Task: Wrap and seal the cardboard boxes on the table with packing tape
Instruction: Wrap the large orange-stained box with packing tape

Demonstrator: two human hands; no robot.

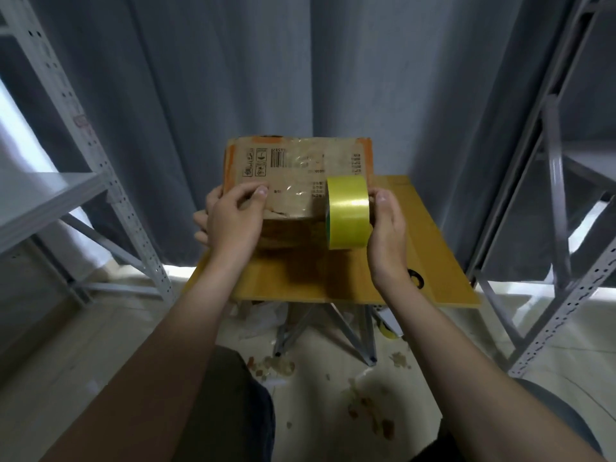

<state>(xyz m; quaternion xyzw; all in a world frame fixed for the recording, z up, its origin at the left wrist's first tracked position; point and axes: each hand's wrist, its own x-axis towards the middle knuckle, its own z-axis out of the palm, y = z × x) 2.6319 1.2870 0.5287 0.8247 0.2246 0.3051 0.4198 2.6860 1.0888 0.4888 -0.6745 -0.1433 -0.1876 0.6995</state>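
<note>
A brown cardboard box [300, 168] with printed marks and orange edges is tilted up above the small wooden table [333, 285]. Clear tape glints on its near face. My left hand [233, 221] grips the box's left side, thumb on the front and fingers curled behind. My right hand [386, 228] holds a yellow roll of packing tape [348, 211] against the box's lower right corner, thumb on the roll's right side. The roll stands on edge. The box's underside is in shadow.
Flat cardboard sheets cover the tabletop; a black tape roll [415, 280] peeks out beside my right wrist. Grey metal shelving [110, 181] stands left and right, a grey curtain hangs behind. Paper scraps and debris [276, 365] lie on the floor under the table.
</note>
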